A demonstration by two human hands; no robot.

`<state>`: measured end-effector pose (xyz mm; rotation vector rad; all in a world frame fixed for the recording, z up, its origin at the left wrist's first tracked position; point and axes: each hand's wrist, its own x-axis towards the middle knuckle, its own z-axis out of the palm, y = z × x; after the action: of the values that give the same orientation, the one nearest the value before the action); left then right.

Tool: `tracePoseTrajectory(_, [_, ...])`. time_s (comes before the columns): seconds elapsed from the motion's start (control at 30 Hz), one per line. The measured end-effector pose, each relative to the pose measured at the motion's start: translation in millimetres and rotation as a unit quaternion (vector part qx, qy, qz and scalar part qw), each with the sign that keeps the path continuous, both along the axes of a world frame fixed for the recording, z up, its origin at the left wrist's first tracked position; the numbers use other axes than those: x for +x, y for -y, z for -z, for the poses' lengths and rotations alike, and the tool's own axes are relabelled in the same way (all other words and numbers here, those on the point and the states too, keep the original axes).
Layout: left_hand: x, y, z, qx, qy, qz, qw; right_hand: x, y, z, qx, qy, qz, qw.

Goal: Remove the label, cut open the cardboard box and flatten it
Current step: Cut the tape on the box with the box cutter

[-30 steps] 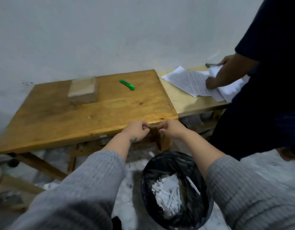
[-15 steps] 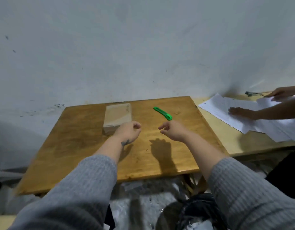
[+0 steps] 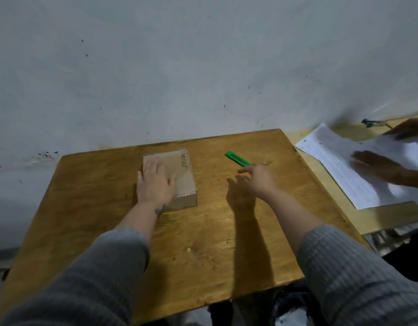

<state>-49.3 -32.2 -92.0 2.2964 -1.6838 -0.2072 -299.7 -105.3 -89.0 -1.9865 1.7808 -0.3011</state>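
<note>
The left hand [image 3: 155,183] lies flat on the small brown cardboard box [image 3: 177,177], fingers straight and spread, and it covers the box's left half, so that side of the top cannot be read; dark handwriting runs along the right of the lid but is too blurred to make out. The box sits closed on the square wooden table [image 3: 90,208], toward its far edge, left of centre, and nothing of its inside shows. To the right of the box the right hand [image 3: 258,178] hovers with fingers loosely extended, gripping nothing, its fingertips just beside the green plastic utility knife [image 3: 236,158], whose near end it hides. Half a second ago both hands floated loosely curled above the table short of the box; now the left one is down on the lid and the right is out by the knife. Far right of the box, another person's hands [image 3: 379,165], blurred and cut off by the frame, press on white printed sheets [image 3: 339,165].
</note>
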Motion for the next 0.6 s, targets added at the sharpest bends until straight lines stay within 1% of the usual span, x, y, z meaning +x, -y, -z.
tracePoseTrajectory(0.17, [10, 6, 23, 0.022, 0.004, 0.003, 1.0, -7, 46, 14, -0.013, -0.043, 0.016, 0.999])
tracePoseTrajectory(0.27, [10, 7, 28, 0.011, 0.0, -0.003, 1.0, -6, 68, 27, 0.009, -0.036, 0.034, 0.999])
tracePoseTrajectory(0.33, [10, 9, 29, 0.007, -0.011, -0.002, 1.0, 0, 78, 36, 0.018, -0.045, 0.02, 0.999])
tracePoseTrajectory(0.4, [9, 6, 31, -0.033, -0.002, 0.009, 0.999, 11, 83, 41, 0.026, -0.044, 0.001, 0.999])
tracePoseTrajectory(0.47, [11, 2, 38, -0.044, 0.031, 0.02, 0.998, 29, 90, 44, 0.036, -0.021, -0.016, 0.999])
tracePoseTrajectory(0.53, [9, 3, 40, -0.027, 0.052, 0.029, 0.998, 47, 95, 41, 0.037, 0.02, -0.028, 0.999])
tracePoseTrajectory(0.6, [8, 7, 37, -0.03, 0.052, 0.013, 0.998, 69, 101, 32, 0.026, 0.068, -0.054, 0.996])
